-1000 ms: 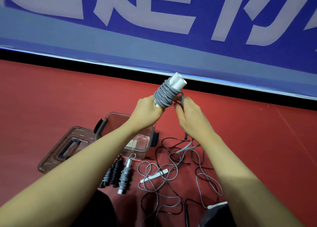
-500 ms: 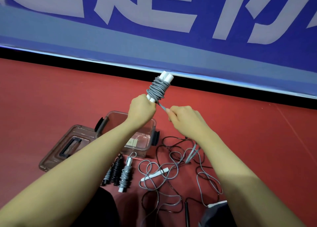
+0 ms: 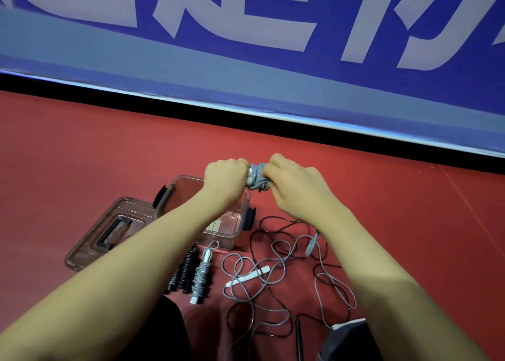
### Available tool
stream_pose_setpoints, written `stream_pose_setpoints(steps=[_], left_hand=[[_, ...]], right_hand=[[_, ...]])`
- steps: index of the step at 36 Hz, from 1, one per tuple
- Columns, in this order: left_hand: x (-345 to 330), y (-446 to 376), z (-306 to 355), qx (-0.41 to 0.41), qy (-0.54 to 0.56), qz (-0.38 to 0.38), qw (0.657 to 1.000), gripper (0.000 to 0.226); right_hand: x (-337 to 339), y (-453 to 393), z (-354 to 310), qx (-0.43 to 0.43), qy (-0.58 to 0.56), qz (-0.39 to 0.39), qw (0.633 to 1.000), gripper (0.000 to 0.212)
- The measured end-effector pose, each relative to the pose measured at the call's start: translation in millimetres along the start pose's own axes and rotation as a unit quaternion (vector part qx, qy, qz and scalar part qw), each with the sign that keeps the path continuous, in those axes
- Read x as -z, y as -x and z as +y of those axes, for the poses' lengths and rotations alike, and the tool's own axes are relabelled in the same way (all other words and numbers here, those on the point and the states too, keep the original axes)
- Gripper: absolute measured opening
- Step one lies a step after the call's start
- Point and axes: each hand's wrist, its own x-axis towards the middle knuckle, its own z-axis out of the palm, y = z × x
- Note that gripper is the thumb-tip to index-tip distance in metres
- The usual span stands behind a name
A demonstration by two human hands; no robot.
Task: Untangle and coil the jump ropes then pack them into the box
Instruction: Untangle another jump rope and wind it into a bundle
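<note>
Two hands meet on one wound grey jump rope [image 3: 257,177] held above the far edge of the clear plastic box [image 3: 179,188] — the left hand [image 3: 225,175] is clenched round its white-handled end, and the right hand [image 3: 293,185] has its fingers curled over the coils from the other side. On the red floor [image 3: 82,153] just before the box lie two finished bundles side by side, a black coiled rope [image 3: 186,269] and a grey coiled rope [image 3: 201,277]. To their right spreads a loose tangle of grey and dark ropes [image 3: 273,276] with a white handle [image 3: 248,276] among the loops. Left of the box, touching it, lies the lid [image 3: 109,232], flat.
</note>
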Motion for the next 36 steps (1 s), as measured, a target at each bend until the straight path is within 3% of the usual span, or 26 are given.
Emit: stream_pose_setpoints(steps=[6,10,15,17,20,24,29,33,36], left_hand=[[-1.0,-2.2,2.1,-0.116,-0.048,0.012,0.992,0.018],[3.0,0.1,1.6,-0.196,-0.025,0.086,0.977,0.022],[0.5,-0.9,0.1,-0.151,0.017,0.077,0.985,0.016],[3.6,2.7,-0.5,-0.179,0.041,0.078,0.98,0.027],[-4.4,-4.4,-6.2,-0.243,0.05,0.119,0.961,0.039],[0.8,-0.3,-10.4,-0.318,0.037,0.114,0.94,0.032],[-4.2,-4.2,-7.9,-0.396,0.094,0.221,0.886,0.019],[5.7,1.1,-6.7,-0.42,0.141,0.256,0.859,0.011],[6.7,2.8,-7.2,-0.398,0.175,0.239,0.869,0.013]], right_hand=[[-4.4,-2.5,0.6,-0.042,-0.036,-0.03,0.998,0.021],[-5.6,-3.0,6.7,-0.086,-0.099,-0.004,0.991,0.021],[-10.6,-5.1,13.7,-0.157,-0.194,0.01,0.968,0.016],[-11.7,-5.0,15.7,-0.179,-0.209,0.017,0.961,0.014],[-10.2,-3.7,18.4,-0.195,-0.176,0.023,0.965,0.004],[-6.4,-2.2,21.7,-0.186,-0.093,-0.008,0.978,0.036],[-8.5,0.6,24.3,-0.161,-0.031,-0.01,0.986,0.053],[-6.4,0.6,21.3,-0.162,-0.024,-0.005,0.987,0.049],[-4.1,-0.8,19.3,-0.163,-0.016,0.005,0.986,0.032]])
